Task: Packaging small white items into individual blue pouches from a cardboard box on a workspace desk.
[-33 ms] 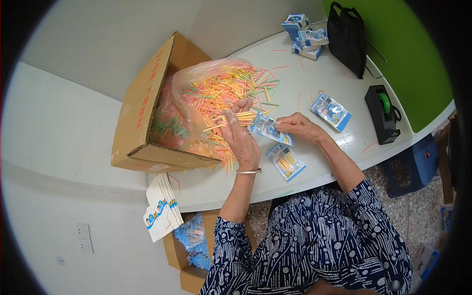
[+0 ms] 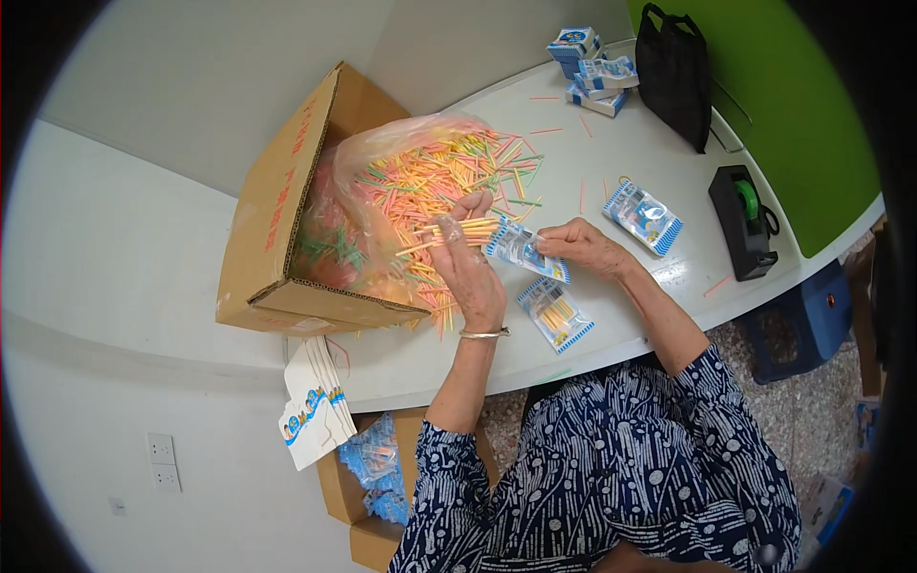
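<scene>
A small bundle of thin pale-yellow and orange sticks (image 2: 478, 230) lies in my left hand (image 2: 470, 277), whose fingers are closed around it. The right ends of the sticks are at the mouth of a clear and blue printed plastic bag (image 2: 523, 250). My right hand (image 2: 585, 250) pinches that bag near its right side with thumb and fingers. Just below it on the table is a bag filled with yellow sticks (image 2: 554, 315). Beyond my left hand spreads a heap of pink, yellow, orange and green sticks (image 2: 430, 177), spilling from a plastic liner.
An open cardboard box (image 2: 272, 210) lies on its side on the white table (image 2: 420, 368). Further right are a blue packet (image 2: 642, 218), a black tape dispenser (image 2: 740, 224), stacked small boxes (image 2: 597, 72) and a black bag (image 2: 673, 81). Folded white cartons (image 2: 315, 406) overhang the left edge.
</scene>
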